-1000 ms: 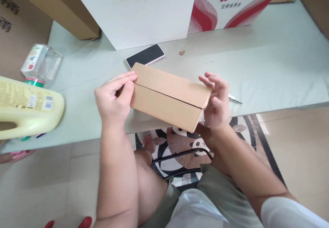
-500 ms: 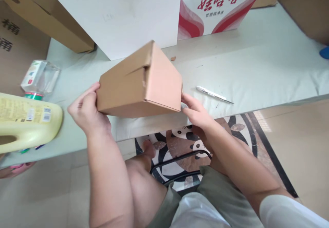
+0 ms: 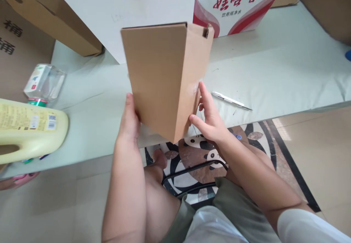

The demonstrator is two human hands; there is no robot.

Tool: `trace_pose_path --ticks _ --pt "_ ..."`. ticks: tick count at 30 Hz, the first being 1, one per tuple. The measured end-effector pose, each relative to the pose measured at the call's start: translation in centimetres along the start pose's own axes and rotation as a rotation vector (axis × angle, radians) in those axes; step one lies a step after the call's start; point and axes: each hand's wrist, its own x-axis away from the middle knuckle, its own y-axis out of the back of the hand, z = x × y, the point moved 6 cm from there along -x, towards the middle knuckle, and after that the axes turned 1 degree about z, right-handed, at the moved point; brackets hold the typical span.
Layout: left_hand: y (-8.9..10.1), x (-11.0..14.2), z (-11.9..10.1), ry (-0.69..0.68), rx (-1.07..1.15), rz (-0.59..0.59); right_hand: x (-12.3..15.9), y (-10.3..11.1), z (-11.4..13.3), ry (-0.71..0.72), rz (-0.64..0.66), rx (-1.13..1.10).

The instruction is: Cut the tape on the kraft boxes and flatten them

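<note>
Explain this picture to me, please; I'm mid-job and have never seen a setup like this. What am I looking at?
There's no machine: these are a person's bare hands, seen from one camera worn on the head, looking forward and down. The left hand and right hand hold a tilted box between them, one grip on each side. On the cloth-covered table lie a clear bottle, a yellow jug and what looks like a knife. A white carton stands behind.
</note>
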Motion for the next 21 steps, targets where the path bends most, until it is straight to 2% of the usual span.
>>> trace_pose_path --ticks 3,7,12,15,18,21 --pt "-0.9 1.0 0.5 0.082 -0.091 0.067 0.1 0.5 0.5 0.005 -0.028 -0.015" --pt "-1.7 2.2 1.3 0.257 -0.106 0.055 0.2 1.1 0.9 -0.005 -0.042 0.002" --pt "-3.3 3.3 0.9 0.411 -0.16 0.087 0.4 2.0 1.6 0.057 -0.112 -0.019" --pt "-3.7 3.6 0.7 0.41 -0.268 0.1 0.4 2.5 1.6 0.062 -0.185 0.0" --pt "-4.3 3.6 1.3 0.392 -0.364 0.231 0.2 3.0 1.2 0.078 -0.239 -0.035" --pt "-4.9 3.3 1.2 0.246 -0.446 0.355 0.1 3.4 1.1 0.108 -0.253 -0.028"
